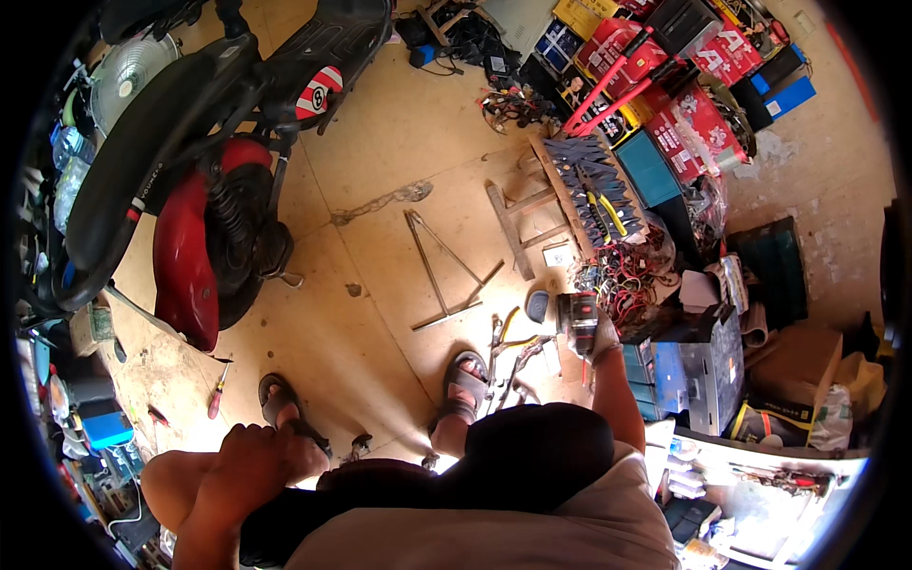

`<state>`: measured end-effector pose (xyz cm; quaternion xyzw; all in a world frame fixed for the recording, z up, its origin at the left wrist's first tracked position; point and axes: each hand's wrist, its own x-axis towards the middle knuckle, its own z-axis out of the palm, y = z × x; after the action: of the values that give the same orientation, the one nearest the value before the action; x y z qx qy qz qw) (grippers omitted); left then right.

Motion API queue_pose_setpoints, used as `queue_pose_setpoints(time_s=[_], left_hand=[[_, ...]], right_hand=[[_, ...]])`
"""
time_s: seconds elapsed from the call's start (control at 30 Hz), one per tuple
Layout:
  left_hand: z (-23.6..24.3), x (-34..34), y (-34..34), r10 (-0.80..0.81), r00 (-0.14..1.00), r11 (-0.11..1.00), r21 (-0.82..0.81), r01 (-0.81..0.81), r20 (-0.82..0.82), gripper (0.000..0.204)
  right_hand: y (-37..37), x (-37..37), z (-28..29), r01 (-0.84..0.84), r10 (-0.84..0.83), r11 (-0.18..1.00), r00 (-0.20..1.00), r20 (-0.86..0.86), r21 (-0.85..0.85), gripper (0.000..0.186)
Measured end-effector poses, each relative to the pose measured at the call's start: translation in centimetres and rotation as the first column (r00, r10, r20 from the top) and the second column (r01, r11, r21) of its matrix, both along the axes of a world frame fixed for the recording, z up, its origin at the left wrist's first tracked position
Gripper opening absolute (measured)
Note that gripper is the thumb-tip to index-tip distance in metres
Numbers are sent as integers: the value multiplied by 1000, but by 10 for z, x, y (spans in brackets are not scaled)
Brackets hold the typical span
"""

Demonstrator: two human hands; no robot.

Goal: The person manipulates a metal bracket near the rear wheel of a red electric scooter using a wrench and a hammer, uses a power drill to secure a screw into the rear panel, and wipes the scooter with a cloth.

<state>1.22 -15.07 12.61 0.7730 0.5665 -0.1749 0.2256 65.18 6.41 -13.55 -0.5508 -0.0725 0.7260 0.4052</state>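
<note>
At the right, beside the tangle of wires, my right hand is closed on a black and red cordless drill. My left hand rests curled on my bent left knee, and nothing shows in its fingers. Left of the drill, a small black rounded object lies on the floor. Pliers with yellow handles and other hand tools lie in bright light near my right sandal. A thin metal frame of rods lies farther out on the floor.
A scooter with a red rear fender stands at the left. Near it lies a screwdriver. To the right are a wooden rack of dark tools, a heap of coloured wires, stacked battery boxes and a dark toolbox.
</note>
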Motion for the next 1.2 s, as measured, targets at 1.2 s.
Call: queue_pose_setpoints(time_s=[1.2], left_hand=[[-4,-21,-26,35,999,999,-27,-35,21,44]], right_hand=[[18,8,7,-111,25,991,-416,909,-78,97]])
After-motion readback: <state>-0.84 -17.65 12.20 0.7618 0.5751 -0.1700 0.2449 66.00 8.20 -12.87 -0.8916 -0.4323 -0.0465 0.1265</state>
